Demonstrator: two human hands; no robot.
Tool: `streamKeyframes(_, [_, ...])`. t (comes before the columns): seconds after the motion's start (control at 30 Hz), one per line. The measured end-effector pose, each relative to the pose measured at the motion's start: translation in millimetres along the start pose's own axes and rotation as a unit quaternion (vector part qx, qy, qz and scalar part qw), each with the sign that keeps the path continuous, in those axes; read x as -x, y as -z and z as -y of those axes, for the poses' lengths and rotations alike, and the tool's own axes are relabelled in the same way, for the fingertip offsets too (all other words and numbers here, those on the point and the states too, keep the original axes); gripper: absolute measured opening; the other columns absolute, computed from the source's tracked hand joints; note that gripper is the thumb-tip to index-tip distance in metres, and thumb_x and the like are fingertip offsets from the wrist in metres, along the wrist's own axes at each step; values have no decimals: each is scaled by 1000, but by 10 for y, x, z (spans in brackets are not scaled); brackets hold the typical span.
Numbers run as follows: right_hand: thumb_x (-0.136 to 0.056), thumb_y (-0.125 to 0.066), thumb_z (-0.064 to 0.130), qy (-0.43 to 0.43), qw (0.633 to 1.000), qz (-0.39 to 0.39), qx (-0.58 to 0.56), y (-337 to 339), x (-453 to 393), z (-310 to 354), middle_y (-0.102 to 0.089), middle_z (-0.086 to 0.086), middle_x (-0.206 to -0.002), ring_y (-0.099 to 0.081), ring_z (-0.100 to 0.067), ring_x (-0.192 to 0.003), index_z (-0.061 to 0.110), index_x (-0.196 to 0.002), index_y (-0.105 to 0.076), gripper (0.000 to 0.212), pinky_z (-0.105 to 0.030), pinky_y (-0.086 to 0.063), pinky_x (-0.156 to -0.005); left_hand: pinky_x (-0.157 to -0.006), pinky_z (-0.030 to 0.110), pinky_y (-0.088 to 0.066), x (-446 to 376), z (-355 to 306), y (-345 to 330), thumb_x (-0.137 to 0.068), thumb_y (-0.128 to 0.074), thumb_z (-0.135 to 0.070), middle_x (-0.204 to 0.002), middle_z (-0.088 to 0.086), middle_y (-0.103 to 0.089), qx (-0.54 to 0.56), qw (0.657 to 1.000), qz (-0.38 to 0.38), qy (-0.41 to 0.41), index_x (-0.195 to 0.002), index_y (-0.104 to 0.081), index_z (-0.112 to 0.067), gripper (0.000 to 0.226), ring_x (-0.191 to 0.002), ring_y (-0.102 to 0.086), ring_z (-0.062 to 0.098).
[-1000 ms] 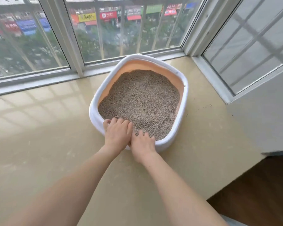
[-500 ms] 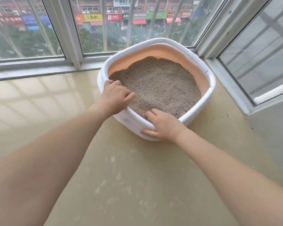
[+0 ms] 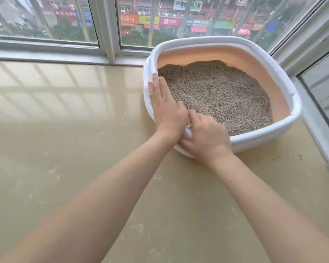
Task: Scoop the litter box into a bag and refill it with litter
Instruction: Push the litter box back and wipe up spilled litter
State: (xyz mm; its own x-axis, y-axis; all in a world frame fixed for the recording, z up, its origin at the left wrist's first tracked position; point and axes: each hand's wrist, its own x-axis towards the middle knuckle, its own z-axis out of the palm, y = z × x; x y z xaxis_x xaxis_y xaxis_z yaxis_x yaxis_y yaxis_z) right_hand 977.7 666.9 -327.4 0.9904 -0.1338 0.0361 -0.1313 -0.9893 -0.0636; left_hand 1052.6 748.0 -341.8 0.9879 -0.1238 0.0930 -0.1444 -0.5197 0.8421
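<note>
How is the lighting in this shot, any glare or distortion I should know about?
Head view: soft daylight through the windows; the glossy beige floor mirrors the window bars as pale glare; wide-angle lens bends the frames and stretches the forearms; the white-rimmed litter box and grey litter stay fairly sharp.

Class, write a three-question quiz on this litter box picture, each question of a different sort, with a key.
1. True or false: the left hand lies with straight fingers along the white rim of the litter box.
2. Which part of the box does the right hand grip? A. the far rim B. the near rim C. the right-hand rim
3. Fill in: the grey litter lies piled higher toward the ___ wall.

Key: 1 true; 2 B; 3 far.
</note>
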Motion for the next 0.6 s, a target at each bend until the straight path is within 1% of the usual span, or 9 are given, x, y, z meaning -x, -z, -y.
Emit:
streamKeyframes(0.03, [-75, -43, 62, 6, 1000, -5, 9, -6, -14, -18, -63, -3, -105, -59, -29, -99, 17, -121, -52, 65, -38, -45, -70, -118, 33, 2, -37, 10, -29, -86, -47, -4, -159, 10, 3, -9, 1000, -7, 1, -149, -10, 1, 73, -146, 6, 25])
streamKeyframes(0.1, [-76, -47, 59, 16, 999, -43, 13, -25, -47, -54, -66, -2, -102, -62, -27, -96, 18, -125, -54, 64, -35, -47, -71, -118, 31, 3, -111, 23, -98, -86, -45, -3, -159, 9, 3, -21, 1000, -4, -9, -149, -12, 1, 72, -146, 6, 24])
streamKeyframes(0.17, [-73, -44, 59, 19, 995, -99, -6, -77, -95, -132, -68, -3, -96, -65, -27, -91, 13, -121, -60, 68, -35, -50, -74, -118, 30, 3, -173, -12, -191, -86, -45, -4, -159, 9, 4, -25, 1000, 4, -16, -149, -11, 0, 72, -146, 6, 23])
streamKeyframes(0.2, [-72, -42, 58, 17, 994, -110, -22, -103, -127, -188, -68, -5, -97, -65, -29, -94, 10, -120, -61, 70, -39, -51, -80, -118, 30, 3, -215, -43, -241, -86, -46, -5, -159, 9, 4, -24, 999, 12, -18, -150, -10, 0, 73, -147, 6, 23])
streamKeyframes(0.27, [-73, -40, 58, 7, 994, -107, -30, -125, -192, -323, -67, -9, -110, -61, -33, -109, 7, -124, -59, 75, -45, -48, -94, -118, 29, 4, -303, -135, -365, -85, -45, -4, -159, 10, 5, -21, 999, 31, -28, -150, -8, 0, 75, -147, 6, 22])
streamKeyframes(0.3, [-74, -39, 59, 3, 994, -111, -21, -127, -213, -400, -65, -11, -118, -57, -33, -117, 6, -128, -56, 77, -47, -45, -100, -117, 29, 4, -338, -192, -433, -85, -45, -3, -159, 11, 5, -18, 998, 40, -33, -149, -7, 1, 75, -147, 7, 23])
streamKeyframes(0.37, [-76, -38, 58, 2, 994, -113, -3, -131, -259, -561, -58, -12, -132, -49, -33, -128, 6, -135, -50, 80, -46, -38, -107, -118, 29, 4, -401, -302, -569, -85, -43, -2, -159, 12, 6, -8, 998, 55, -39, -149, -6, 2, 74, -146, 7, 23])
streamKeyframes(0.47, [-76, -38, 57, 2, 994, -111, -16, -111, -319, -806, -51, -14, -140, -43, -31, -134, 4, -141, -42, 84, -43, -33, -112, -118, 31, 3, -479, -436, -794, -89, -44, -7, -159, 13, 6, -5, 997, 61, -38, -149, -6, 2, 71, -146, 7, 24])
streamKeyframes(0.6, [-75, -39, 58, -1, 994, -110, -16, -100, -349, -1097, -49, -14, -141, -41, -31, -135, 4, -142, -40, 86, -38, -30, -112, -117, 30, 4, -511, -590, -1057, -88, -42, -5, -159, 14, 5, -10, 997, 64, -38, -149, -7, 3, 70, -146, 7, 25])
